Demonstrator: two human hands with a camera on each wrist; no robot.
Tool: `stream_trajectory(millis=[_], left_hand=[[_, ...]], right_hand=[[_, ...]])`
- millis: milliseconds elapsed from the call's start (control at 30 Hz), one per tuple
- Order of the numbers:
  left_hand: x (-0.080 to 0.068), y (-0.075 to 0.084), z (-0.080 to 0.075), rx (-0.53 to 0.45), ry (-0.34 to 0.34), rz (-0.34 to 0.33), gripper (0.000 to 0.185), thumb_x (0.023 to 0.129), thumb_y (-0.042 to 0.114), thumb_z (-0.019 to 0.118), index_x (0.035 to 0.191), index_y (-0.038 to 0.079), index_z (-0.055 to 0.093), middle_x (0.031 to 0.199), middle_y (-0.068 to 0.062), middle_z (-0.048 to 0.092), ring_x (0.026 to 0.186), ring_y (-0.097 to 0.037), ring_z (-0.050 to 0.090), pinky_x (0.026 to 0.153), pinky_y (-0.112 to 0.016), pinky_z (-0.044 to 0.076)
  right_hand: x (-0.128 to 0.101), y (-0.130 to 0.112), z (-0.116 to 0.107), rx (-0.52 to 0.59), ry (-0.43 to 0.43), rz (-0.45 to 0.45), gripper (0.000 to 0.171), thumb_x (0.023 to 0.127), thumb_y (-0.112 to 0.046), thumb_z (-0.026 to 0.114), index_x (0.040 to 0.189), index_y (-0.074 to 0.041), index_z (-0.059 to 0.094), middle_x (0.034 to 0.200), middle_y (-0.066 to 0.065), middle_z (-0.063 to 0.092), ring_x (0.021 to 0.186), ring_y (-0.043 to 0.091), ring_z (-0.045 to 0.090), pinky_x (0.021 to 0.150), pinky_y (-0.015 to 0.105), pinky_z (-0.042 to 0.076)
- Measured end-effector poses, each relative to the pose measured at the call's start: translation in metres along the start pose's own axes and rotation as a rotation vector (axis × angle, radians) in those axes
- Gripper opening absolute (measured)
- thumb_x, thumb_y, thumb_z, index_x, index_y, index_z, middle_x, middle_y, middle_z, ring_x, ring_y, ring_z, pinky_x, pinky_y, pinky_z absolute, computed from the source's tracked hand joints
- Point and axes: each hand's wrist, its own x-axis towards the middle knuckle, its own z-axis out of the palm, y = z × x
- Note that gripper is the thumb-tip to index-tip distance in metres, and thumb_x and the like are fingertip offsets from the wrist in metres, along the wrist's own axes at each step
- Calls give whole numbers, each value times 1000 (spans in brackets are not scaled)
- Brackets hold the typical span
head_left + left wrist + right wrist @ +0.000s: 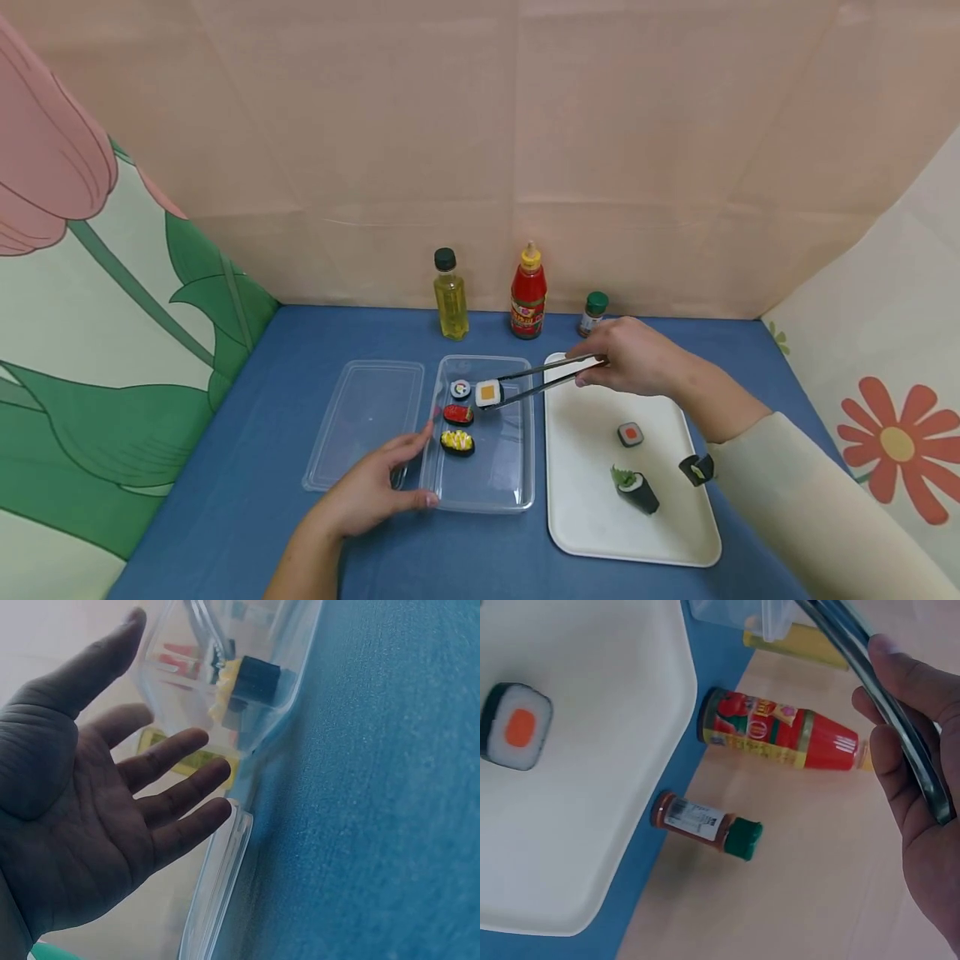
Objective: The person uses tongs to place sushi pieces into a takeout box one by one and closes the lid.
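My right hand (633,357) grips a pair of metal tongs (911,746) near their closed end. Their tips hold a square sushi roll with a yellow-orange centre (489,393) over the clear plastic container (498,498). Along the container's left side lie a small round roll (461,389), a red-topped sushi (457,414) and a yellow-topped sushi (457,443). My left hand (375,487) is at the container's left wall, fingers spread; in the left wrist view its palm holds nothing. On the white tray (585,525) are an orange-centred roll (631,433) and a hand roll (639,492).
A clear lid (367,417) lies left of the container, partly behind my left hand. Along the back stand an oil bottle (452,304), a red sauce bottle (528,296) and a green-capped spice jar (592,312). Another dark sushi piece (697,469) sits at the tray's right edge, by my sleeve.
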Motion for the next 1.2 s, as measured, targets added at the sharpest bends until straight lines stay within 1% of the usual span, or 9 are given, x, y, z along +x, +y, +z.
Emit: stream_trajectory(millis=[200, 367, 567, 700, 967, 1067, 1200], left_hand=[[1, 0, 0, -8, -7, 8, 97, 79, 41, 91, 160, 34, 40, 163, -12, 38, 150, -44, 32, 114, -71, 28], [1, -2, 0, -19, -11, 23, 97, 79, 40, 91, 161, 32, 40, 163, -12, 38, 150, -43, 32, 114, -71, 27], [1, -3, 0, -12, -2, 17, 96, 79, 39, 92, 160, 33, 40, 162, -11, 40, 149, -42, 33, 115, -70, 28], [1, -3, 0, -10, -5, 23, 97, 79, 40, 92, 161, 34, 40, 162, -12, 40, 149, -43, 33, 114, -71, 28], [3, -6, 1, -11, 0, 37, 96, 79, 40, 91, 160, 34, 40, 162, -11, 40, 149, -43, 33, 115, -70, 27], [3, -6, 1, -11, 6, 39, 96, 79, 40, 92, 160, 34, 41, 162, -10, 41, 149, -42, 34, 115, -70, 27], [3, -6, 1, -24, 9, 35, 96, 78, 39, 92, 160, 34, 42, 162, -9, 41, 149, -40, 34, 116, -69, 26]], right_hand=[[15, -7, -3, -64, -55, 22, 34, 83, -25, 91, 114, -14, 82, 85, -10, 68, 75, 8, 52, 64, 27, 49], [24, -10, -1, -80, -83, 31, 33, 83, -24, 91, 113, -14, 82, 90, -7, 73, 78, 9, 55, 65, 26, 50], [32, -12, 0, -100, -115, 13, 32, 83, -23, 90, 112, -13, 82, 92, -5, 75, 80, 9, 57, 68, 26, 50], [36, -13, 0, -103, -140, 18, 32, 84, -24, 90, 112, -12, 82, 95, -2, 76, 81, 10, 58, 69, 26, 51], [41, -19, -3, -146, -169, 44, 35, 82, -25, 91, 114, -14, 82, 96, -3, 75, 85, 13, 59, 73, 27, 54], [41, -20, -4, -157, -175, 52, 34, 82, -26, 91, 113, -14, 82, 96, -3, 74, 86, 13, 59, 74, 27, 55], [38, -21, -6, -170, -167, 39, 33, 83, -26, 91, 113, -15, 82, 95, -1, 74, 85, 13, 59, 73, 28, 55]])
